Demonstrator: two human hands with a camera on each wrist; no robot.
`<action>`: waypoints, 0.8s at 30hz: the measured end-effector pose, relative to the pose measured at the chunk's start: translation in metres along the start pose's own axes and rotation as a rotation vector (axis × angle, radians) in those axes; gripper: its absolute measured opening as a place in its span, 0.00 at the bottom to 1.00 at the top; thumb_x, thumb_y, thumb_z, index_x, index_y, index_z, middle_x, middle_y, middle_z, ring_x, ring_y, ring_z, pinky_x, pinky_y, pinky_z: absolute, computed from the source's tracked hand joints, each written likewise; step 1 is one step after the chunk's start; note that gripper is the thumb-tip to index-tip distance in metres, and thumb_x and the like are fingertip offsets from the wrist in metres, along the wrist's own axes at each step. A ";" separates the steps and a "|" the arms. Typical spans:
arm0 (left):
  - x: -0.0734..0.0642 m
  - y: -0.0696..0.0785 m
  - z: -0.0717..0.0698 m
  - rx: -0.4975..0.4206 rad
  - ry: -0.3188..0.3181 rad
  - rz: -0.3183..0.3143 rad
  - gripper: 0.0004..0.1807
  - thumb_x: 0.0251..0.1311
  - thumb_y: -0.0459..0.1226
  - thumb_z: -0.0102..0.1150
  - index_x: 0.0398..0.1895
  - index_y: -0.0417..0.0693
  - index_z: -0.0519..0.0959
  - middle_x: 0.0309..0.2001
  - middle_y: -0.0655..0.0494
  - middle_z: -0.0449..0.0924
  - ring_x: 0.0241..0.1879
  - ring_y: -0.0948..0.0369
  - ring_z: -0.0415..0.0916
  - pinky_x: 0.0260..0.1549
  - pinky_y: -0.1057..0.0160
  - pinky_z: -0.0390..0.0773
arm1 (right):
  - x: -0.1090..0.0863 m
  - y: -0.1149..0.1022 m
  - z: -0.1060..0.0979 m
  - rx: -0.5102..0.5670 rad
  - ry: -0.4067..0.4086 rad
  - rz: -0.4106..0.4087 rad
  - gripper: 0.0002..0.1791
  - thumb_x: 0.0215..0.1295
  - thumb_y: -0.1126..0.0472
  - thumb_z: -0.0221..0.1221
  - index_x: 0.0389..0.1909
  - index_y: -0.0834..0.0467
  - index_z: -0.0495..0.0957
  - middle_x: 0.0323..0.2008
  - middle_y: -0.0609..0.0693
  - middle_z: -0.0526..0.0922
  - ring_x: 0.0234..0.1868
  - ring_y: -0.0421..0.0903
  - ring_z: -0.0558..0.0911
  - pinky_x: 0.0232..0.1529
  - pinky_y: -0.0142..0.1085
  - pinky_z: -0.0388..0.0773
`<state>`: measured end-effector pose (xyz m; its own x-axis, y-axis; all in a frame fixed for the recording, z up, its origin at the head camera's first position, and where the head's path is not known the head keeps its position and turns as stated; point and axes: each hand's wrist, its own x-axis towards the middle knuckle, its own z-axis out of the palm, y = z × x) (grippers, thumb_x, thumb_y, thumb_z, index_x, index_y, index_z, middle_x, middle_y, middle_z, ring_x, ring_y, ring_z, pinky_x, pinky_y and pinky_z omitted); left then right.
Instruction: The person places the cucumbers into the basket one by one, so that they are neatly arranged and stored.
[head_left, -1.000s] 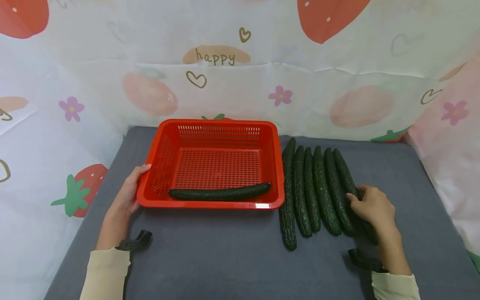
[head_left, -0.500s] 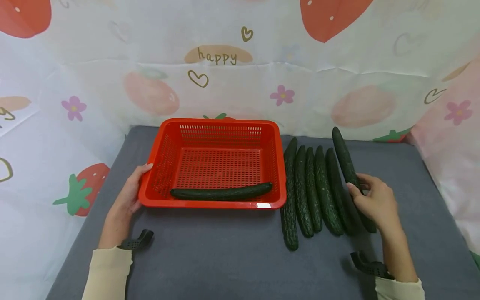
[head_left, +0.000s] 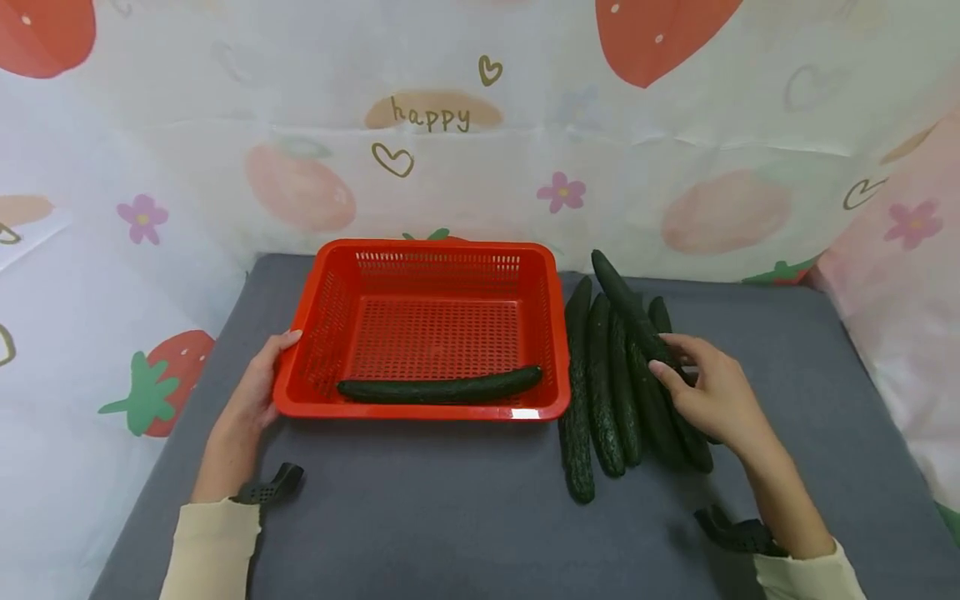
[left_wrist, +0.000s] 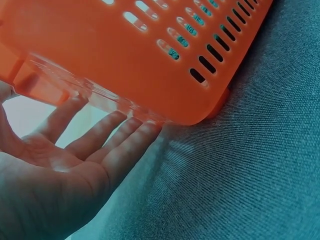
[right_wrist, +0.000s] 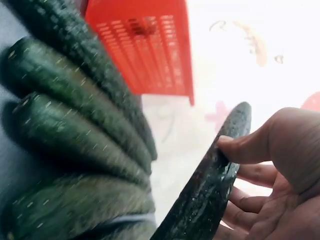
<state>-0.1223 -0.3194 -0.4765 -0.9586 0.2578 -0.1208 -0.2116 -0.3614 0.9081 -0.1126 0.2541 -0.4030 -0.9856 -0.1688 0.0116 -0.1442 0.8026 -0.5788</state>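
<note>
My right hand (head_left: 716, 392) pinches a dark green cucumber (head_left: 624, 293) between thumb and fingers. The cucumber slants over the row on the table, its far end raised and pointing up-left. In the right wrist view, the thumb lies on top of this cucumber (right_wrist: 207, 187) and the fingers are behind it. At the left, my left hand (head_left: 255, 387) holds the side of a red plastic basket (head_left: 431, 410). Its fingertips (left_wrist: 145, 131) press against the basket's outer wall under the rim. One cucumber (head_left: 442, 388) lies lengthwise inside, along the near wall.
Several more cucumbers (head_left: 577, 425) lie side by side right of the basket, the leftmost close against its wall. A grey cloth (head_left: 450, 517) covers the table. Behind it hangs a white curtain (head_left: 465, 192) printed with strawberries, flowers and hearts.
My right hand has lifted the rightmost cucumber off the table and carried it left, over the others in the row. My left hand and the basket have stayed in place.
</note>
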 end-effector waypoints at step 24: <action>0.004 0.000 0.004 0.034 0.088 -0.055 0.13 0.83 0.49 0.42 0.60 0.57 0.68 0.46 0.66 0.86 0.42 0.69 0.86 0.45 0.69 0.88 | 0.044 -0.094 0.013 0.072 -0.100 -0.270 0.21 0.74 0.58 0.65 0.64 0.58 0.81 0.48 0.56 0.85 0.32 0.48 0.74 0.33 0.40 0.70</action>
<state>-0.1253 -0.3151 -0.4757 -0.9590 0.1965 -0.2043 -0.2594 -0.3182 0.9118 -0.1414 0.1634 -0.3586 -0.8982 -0.4293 0.0945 -0.3900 0.6791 -0.6219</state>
